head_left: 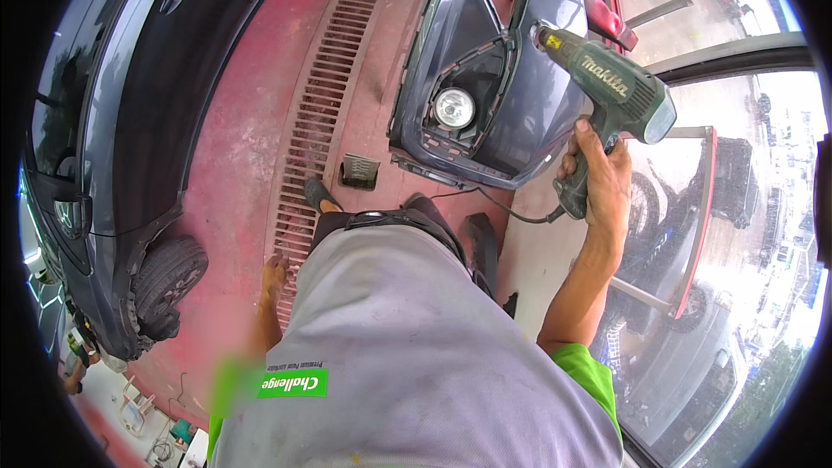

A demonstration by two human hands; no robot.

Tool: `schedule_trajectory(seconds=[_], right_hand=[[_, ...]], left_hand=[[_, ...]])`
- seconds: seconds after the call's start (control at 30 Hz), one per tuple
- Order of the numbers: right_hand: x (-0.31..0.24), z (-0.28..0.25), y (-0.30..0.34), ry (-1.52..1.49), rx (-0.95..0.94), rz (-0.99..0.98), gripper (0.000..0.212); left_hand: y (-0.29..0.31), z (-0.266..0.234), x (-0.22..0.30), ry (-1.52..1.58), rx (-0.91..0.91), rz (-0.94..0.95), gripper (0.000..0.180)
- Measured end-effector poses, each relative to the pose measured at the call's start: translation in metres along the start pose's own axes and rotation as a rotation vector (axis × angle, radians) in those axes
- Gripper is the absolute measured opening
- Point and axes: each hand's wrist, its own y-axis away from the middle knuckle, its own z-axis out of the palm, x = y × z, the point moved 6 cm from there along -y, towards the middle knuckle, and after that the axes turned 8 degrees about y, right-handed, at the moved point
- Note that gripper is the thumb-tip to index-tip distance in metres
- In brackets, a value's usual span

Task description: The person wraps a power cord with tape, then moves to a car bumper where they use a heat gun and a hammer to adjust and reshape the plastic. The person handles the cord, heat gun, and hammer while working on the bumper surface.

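Note:
In my right hand is a dark green heat gun, its fingers wrapped round the handle. The gun's nozzle points left at a dark grey car bumper and is close against its painted surface; whether it touches I cannot tell. A round fog lamp sits in the opening of the bumper. From the gun's handle a black cord runs left past the bumper's lower edge. My left hand hangs low at my side over the floor grate, fingers loosely apart, with nothing seen in it.
A dark car stands on the left, its front wheel exposed. A long floor grate crosses the reddish floor. Glass panes with red frames line the right side. Another person's arm shows at the lower left, near assorted tools.

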Motion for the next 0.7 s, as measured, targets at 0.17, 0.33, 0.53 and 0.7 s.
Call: schedule_trajectory(seconds=[0.17, 0.33, 0.53, 0.7], right_hand=[[0.001, -0.003, -0.014, -0.035, 0.061, 0.012, 0.028], [0.0, 0.003, -0.013, -0.012, -0.021, -0.008, 0.028], [0.0, 0.001, -0.02, -0.035, 0.02, -0.019, 0.027], [0.002, 0.005, -0.017, 0.016, -0.02, 0.0, 0.026]], left_hand=[[-0.016, 0.001, -0.004, 0.061, -0.106, 0.122, 0.051], [-0.006, 0.016, 0.006, 0.027, -0.108, 0.112, 0.053], [-0.006, 0.025, -0.004, 0.06, -0.165, 0.112, 0.049], [-0.018, 0.02, -0.023, 0.006, -0.142, 0.172, 0.039]])
